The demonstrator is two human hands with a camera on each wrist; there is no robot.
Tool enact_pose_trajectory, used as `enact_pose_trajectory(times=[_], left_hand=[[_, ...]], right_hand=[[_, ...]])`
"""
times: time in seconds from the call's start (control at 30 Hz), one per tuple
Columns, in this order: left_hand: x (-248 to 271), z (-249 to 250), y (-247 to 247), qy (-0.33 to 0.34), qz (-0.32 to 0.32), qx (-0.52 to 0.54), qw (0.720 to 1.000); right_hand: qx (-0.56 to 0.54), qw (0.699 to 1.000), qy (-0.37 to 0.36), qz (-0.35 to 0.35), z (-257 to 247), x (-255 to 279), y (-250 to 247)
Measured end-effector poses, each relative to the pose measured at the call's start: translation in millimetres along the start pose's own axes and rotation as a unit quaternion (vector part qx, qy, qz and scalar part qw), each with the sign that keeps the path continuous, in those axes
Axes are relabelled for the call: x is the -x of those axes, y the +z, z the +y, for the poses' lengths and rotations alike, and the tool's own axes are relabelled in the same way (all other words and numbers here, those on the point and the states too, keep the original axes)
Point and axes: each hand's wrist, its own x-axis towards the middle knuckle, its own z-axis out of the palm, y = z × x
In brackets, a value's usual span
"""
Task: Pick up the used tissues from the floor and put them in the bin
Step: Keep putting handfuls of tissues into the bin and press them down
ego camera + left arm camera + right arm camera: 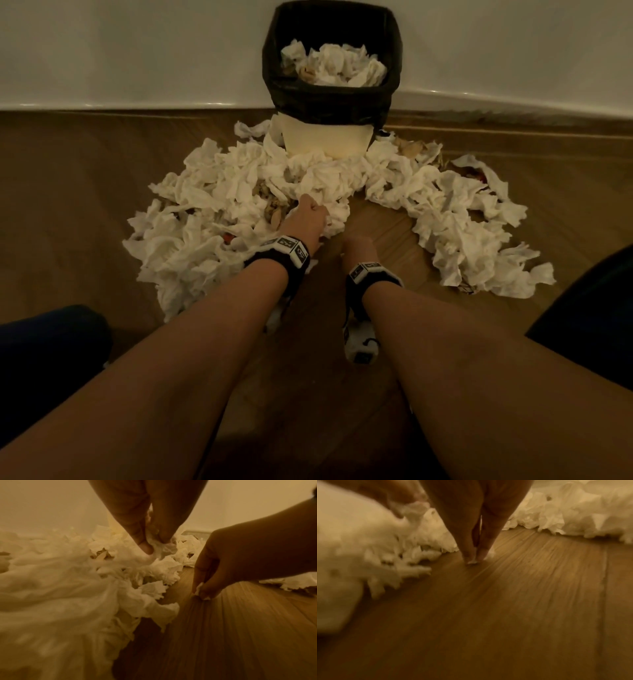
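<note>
Crumpled white tissues [239,185] lie in a wide heap on the wooden floor around a bin [329,99] lined with a black bag and holding several tissues. My left hand [310,212] grips a wad of tissue [159,547] at the heap's near edge, thumb and fingers curled round it. My right hand [356,245] is down at the bare floor just right of it, fingertips pinching a small scrap of tissue [199,590]. The same scrap [473,561] shows at the fingertips in the blurred right wrist view.
The bin stands against a white wall [137,51] with a skirting board. A second band of tissues [462,219] curves off to the right. Bare wooden floor [383,219] lies between the two bands. Dark trouser knees [51,349] sit at both lower sides.
</note>
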Motion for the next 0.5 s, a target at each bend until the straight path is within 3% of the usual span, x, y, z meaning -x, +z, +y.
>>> enact_pose_trajectory(times=[0.17, 0.33, 0.5], left_hand=[[7.1, -7.1, -15.9, -0.013, -0.019, 0.065, 0.998], [15.3, -3.9, -46.3, -0.053, 0.017, 0.119, 0.991], [20.3, 8.3, -93.9, -0.063, 0.022, 0.068, 0.995]], right_hand=[[-0.157, 0.983, 0.078, 0.046, 8.2, 2.5, -2.8], [-0.412, 0.905, 0.079, 0.073, 7.3, 12.8, -29.9], [-0.527, 0.842, 0.045, 0.108, -8.2, 35.4, -60.3]])
